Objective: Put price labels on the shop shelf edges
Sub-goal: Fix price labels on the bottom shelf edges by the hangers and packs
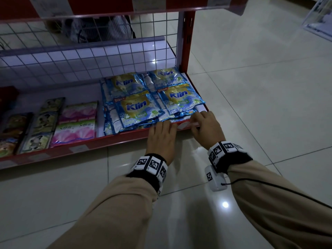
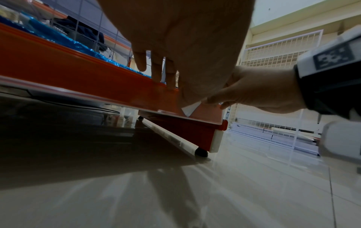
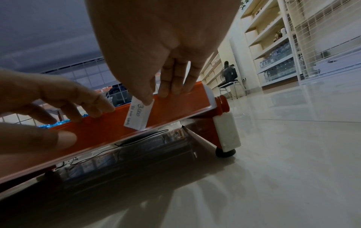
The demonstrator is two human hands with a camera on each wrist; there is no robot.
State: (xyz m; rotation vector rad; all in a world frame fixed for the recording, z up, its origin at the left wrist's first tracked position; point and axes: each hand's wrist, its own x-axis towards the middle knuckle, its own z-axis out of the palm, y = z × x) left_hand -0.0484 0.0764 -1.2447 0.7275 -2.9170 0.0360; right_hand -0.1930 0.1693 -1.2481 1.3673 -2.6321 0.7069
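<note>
Right hand (image 3: 156,46): thumb pins the label against the red shelf edge, the other fingers hooked over the top of that edge near its right corner.
Left hand (image 1: 162,139): fingers spread and lying over the top of the shelf edge, just left of the label; the thumb reaches under toward the front face. It grips nothing that I can make out.
Shelf (image 1: 115,139): bottom tier of a red rack, low above the tiled floor, with a clear strip running along its front edge.
Sachets (image 1: 142,106): blue and yellow packs stacked at the right end of the shelf, right behind both hands; pink and dark packs lie further left.
Label (image 3: 139,115): small white slip with "3.000" handwritten on it, tilted, its lower end at the bottom lip of the shelf edge, near the right corner.
Other labels: faint pale slips show along the left part of the front edge in the head view, too blurred to read.
Step in hand: seating this label on the edge below the blue sachets; it looks partly placed, not yet square.
Next move: likely straighten the slip so it lies level with the edge, then press or slide it flat along its length while the left hand steadies the strip. Whether it sits behind the clear strip cannot be told.
</note>
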